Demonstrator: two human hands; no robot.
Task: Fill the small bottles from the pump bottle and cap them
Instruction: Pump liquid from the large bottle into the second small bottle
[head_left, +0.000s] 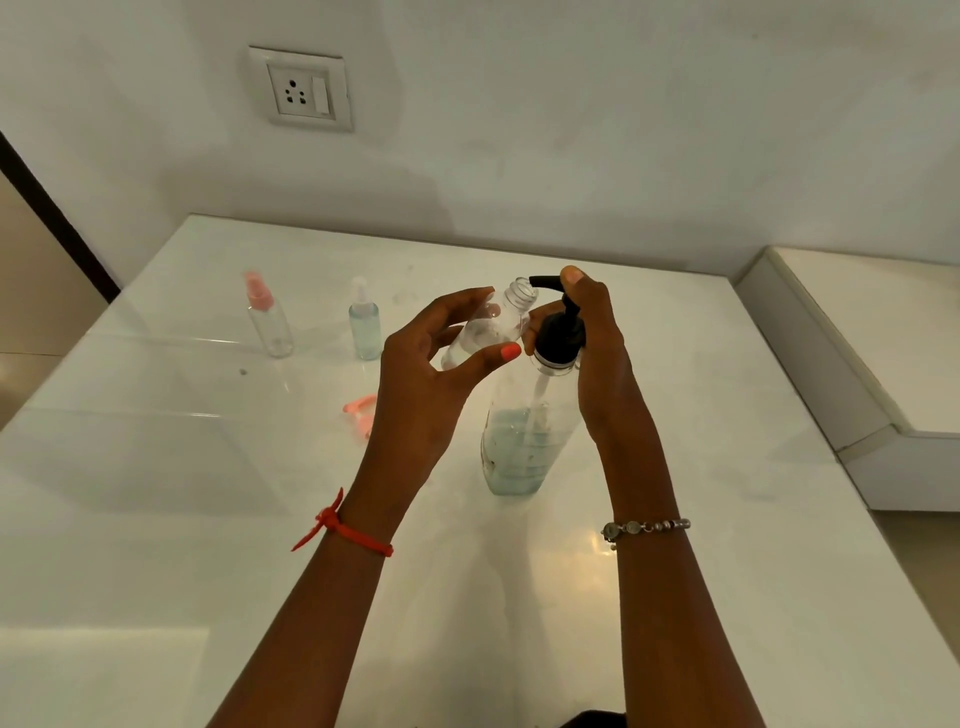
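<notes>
The small bottle, clear round plastic, uncapped and tilted, is pinched between thumb and curled fingers of the left grip, its threaded mouth at the black spout of the clear pump bottle standing on the glossy white worktop just right of that grip, its head clasped by the right grip.

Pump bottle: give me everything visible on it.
The pump bottle is clear plastic with a ribbed lower body, standing upright on the white table. Pale blue liquid fills its lower part; a white dip tube runs down inside. Its black pump head has a spout pointing left, tip at the open mouth of the tilted small bottle held by the left hand. The right hand grips the neck, one finger on top of the pump.
</notes>
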